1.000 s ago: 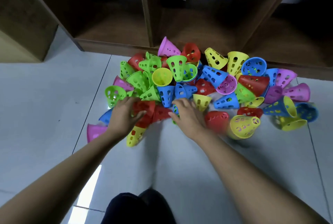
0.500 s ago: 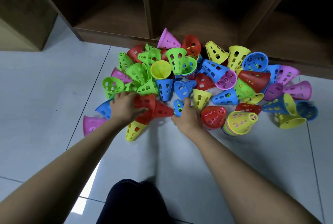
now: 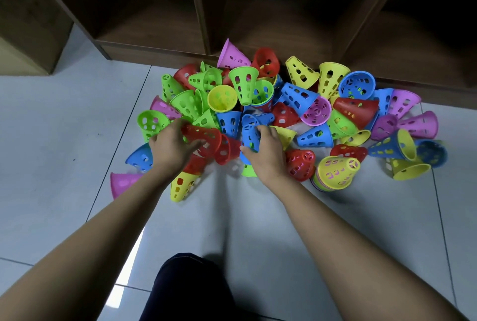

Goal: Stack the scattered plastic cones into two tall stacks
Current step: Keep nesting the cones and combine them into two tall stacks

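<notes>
Head view: gripping red cones point(image 3: 206, 138) in left hand point(image 3: 169, 149) at eight o'clock of pile point(image 3: 356, 111), blue cone point(image 3: 249, 132) in right hand point(image 3: 267, 155) at six; likely light, stiff, slick, best held by rims.

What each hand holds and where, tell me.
The left hand grips a red cone near its narrow end; right hand grips a blue cone, fingers curled over its side wall.
</notes>
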